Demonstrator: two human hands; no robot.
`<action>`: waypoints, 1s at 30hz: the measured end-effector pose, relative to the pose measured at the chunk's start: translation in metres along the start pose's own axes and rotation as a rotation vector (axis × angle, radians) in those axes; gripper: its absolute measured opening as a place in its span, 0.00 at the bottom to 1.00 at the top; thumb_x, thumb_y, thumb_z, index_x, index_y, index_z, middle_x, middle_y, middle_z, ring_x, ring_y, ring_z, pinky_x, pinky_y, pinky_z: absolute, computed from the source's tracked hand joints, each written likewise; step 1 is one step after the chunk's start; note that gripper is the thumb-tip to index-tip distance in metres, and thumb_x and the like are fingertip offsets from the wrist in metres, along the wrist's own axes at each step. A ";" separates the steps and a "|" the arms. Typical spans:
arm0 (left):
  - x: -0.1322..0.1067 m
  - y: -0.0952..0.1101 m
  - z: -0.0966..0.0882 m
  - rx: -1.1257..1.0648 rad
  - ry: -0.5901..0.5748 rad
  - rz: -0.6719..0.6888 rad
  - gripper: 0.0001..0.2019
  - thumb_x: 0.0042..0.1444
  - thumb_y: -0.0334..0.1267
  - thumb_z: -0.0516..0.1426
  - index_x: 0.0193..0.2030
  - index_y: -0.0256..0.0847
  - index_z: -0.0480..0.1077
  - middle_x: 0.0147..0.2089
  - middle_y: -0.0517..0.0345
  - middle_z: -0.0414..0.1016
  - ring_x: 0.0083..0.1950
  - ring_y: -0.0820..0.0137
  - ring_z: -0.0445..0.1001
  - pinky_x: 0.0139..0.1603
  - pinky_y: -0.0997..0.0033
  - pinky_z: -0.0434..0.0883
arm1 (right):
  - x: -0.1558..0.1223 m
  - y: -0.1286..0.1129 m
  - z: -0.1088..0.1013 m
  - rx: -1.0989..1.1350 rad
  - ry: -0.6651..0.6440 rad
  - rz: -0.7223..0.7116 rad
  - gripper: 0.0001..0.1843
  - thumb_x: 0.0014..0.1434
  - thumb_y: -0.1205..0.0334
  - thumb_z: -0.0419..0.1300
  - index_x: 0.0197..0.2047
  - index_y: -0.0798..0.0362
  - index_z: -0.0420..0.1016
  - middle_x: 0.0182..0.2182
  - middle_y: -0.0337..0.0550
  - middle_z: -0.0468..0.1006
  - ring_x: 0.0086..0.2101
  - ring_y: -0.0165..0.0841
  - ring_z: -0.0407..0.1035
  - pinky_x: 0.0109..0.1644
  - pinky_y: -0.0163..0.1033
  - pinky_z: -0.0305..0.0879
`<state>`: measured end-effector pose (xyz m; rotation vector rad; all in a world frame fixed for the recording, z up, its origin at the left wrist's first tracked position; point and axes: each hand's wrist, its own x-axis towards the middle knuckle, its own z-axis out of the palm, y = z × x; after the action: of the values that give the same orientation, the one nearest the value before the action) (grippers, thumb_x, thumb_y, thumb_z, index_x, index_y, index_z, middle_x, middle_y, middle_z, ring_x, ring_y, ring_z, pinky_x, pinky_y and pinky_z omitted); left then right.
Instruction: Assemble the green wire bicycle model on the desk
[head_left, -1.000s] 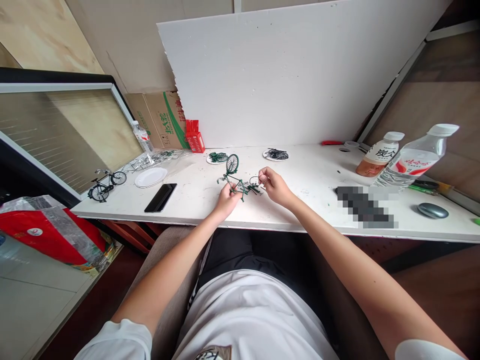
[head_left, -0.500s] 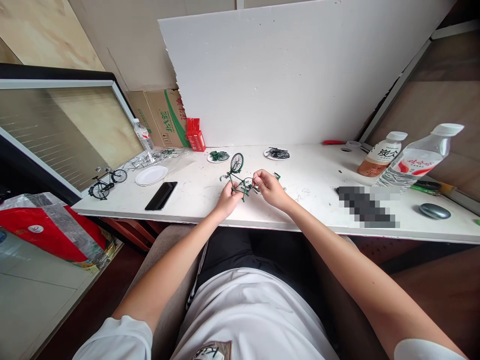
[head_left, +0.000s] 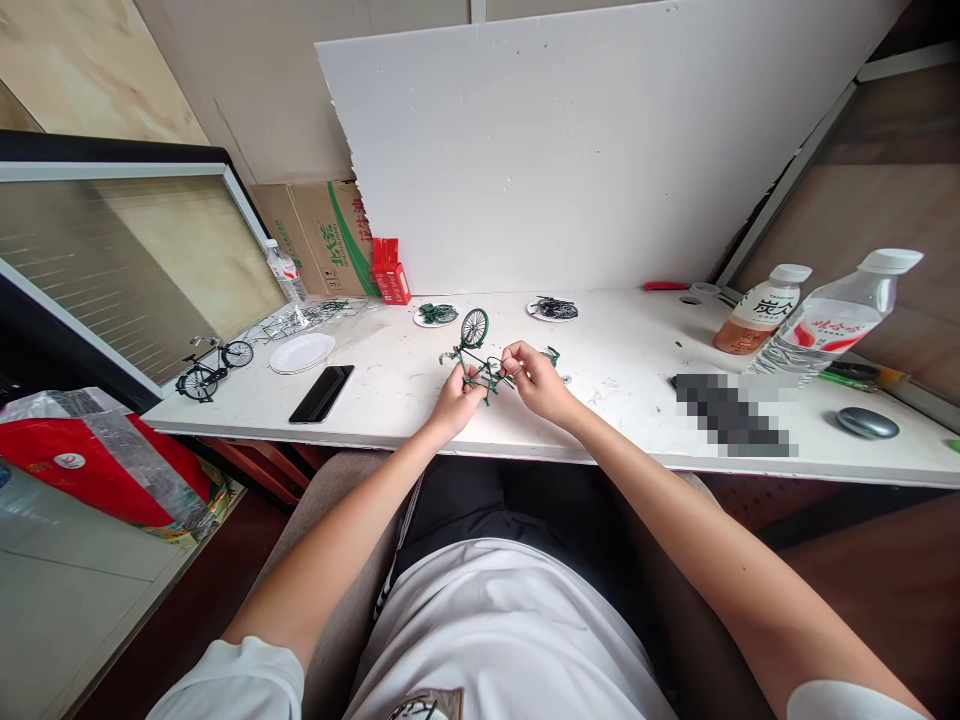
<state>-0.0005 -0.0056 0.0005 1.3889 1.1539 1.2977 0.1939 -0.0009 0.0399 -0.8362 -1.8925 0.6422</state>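
A small green model bicycle (head_left: 474, 352), partly built with one spoked wheel up, is held just above the white table (head_left: 622, 340). My left hand (head_left: 454, 394) pinches its frame from the left. My right hand (head_left: 534, 378) is closed with fingertips on the frame's right end, gripping a small part there. A loose green piece (head_left: 553, 354) lies on the table just behind my right hand.
Two small plates of parts (head_left: 435, 314) (head_left: 553, 308), an empty white plate (head_left: 301, 352), a black phone (head_left: 321, 393) and a finished black model bicycle (head_left: 212, 366) lie left. Two bottles (head_left: 757, 308) (head_left: 832, 322) and a grey mouse (head_left: 866, 422) stand right. A white foam board (head_left: 570, 150) backs the table.
My right hand moved left and closed in on the bicycle frame. The model was turned slightly, its wheel shifting right. A green piece now shows behind my right hand.
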 end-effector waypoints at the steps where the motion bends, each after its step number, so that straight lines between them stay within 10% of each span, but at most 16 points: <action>1: 0.000 -0.001 0.000 0.000 0.002 -0.004 0.13 0.49 0.31 0.62 0.40 0.43 0.65 0.32 0.65 0.65 0.29 0.75 0.62 0.32 0.73 0.59 | 0.000 -0.001 0.000 -0.012 -0.003 -0.007 0.19 0.77 0.41 0.49 0.42 0.47 0.65 0.37 0.44 0.76 0.37 0.37 0.69 0.45 0.44 0.66; 30: -0.003 0.003 0.001 -0.044 -0.038 -0.004 0.11 0.56 0.37 0.66 0.39 0.43 0.68 0.33 0.62 0.70 0.31 0.73 0.66 0.33 0.72 0.64 | -0.005 0.005 0.013 -0.045 -0.009 0.022 0.13 0.76 0.49 0.49 0.43 0.47 0.64 0.37 0.42 0.75 0.36 0.37 0.69 0.43 0.43 0.64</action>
<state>0.0008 -0.0087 0.0030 1.3729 1.0955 1.2815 0.1855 -0.0031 0.0278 -0.8853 -1.9143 0.6204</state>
